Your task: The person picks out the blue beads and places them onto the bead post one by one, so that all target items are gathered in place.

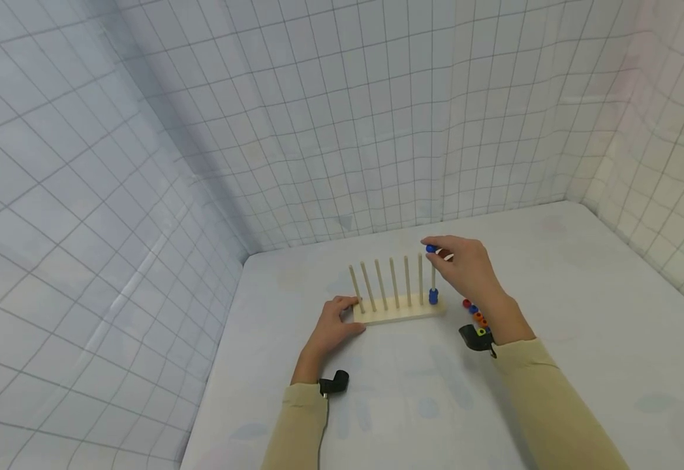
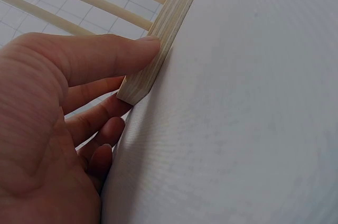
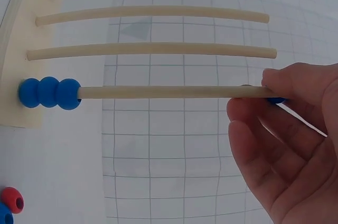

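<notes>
Bead [image 1: 431,249], blue and small, is up by the top of the last peg [image 3: 174,92], at the right end of the wooden base [image 1: 399,314]. I see it pinched by the right hand [image 1: 468,261], between the thumb and a finger. In the right wrist view the fingers hide most of it, so I cannot tell if the peg goes through its hole. Low on that same peg I see three blue beads [image 3: 49,92], one on top of the next, down at the base. I count seven pegs [image 1: 394,282], all standing in one row. At the other end, the left hand [image 1: 330,329] holds the base, thumb on the near side and fingers round the far side. On the white surface [image 1: 401,391], just past the right end of the base, I see a bunch of loose beads [image 1: 478,317]. They are red, blue, orange and yellow-green, and they lie close together. Both arms wear tan sleeves [image 1: 553,405], and each wrist has a small black camera [image 1: 334,382]. Around the back and sides, I see white cloth [image 1: 348,130] with thin dark lines in squares.
</notes>
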Available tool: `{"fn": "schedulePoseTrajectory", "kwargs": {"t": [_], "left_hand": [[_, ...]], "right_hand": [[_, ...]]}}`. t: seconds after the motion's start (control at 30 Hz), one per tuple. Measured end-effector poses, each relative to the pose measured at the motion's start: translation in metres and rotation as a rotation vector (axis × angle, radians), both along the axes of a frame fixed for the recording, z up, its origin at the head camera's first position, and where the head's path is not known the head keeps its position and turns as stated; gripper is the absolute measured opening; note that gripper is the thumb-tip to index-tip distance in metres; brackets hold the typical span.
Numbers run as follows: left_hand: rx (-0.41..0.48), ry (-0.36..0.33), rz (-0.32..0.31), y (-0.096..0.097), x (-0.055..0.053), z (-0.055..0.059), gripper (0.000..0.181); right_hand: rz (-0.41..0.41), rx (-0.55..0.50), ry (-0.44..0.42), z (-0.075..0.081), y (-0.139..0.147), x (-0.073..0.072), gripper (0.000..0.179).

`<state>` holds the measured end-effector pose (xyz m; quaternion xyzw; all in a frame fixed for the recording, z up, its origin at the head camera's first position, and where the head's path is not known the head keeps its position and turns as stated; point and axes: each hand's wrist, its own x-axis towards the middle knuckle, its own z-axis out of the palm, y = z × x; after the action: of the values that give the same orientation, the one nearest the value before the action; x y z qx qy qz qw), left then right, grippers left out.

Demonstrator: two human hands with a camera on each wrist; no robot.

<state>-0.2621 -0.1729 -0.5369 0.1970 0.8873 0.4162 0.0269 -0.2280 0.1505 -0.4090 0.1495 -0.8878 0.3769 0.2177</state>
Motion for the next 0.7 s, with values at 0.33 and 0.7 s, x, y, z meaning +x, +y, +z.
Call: {"fn": "schedulePoseTrajectory", "kwargs": {"t": [0.33,0.7], "left_hand": [[-0.010,0.000,-0.002,0.000,0.000,-0.002,0.061],[0.011,0.002,-0.001,0.000,0.002,-0.002,0.059]], "right_hand": [[-0.007,-0.064,0.031,-0.007,0.002,0.002,0.028],[-0.015,-0.104,0.055,-0.013,0.003,0.002,0.025]]}}
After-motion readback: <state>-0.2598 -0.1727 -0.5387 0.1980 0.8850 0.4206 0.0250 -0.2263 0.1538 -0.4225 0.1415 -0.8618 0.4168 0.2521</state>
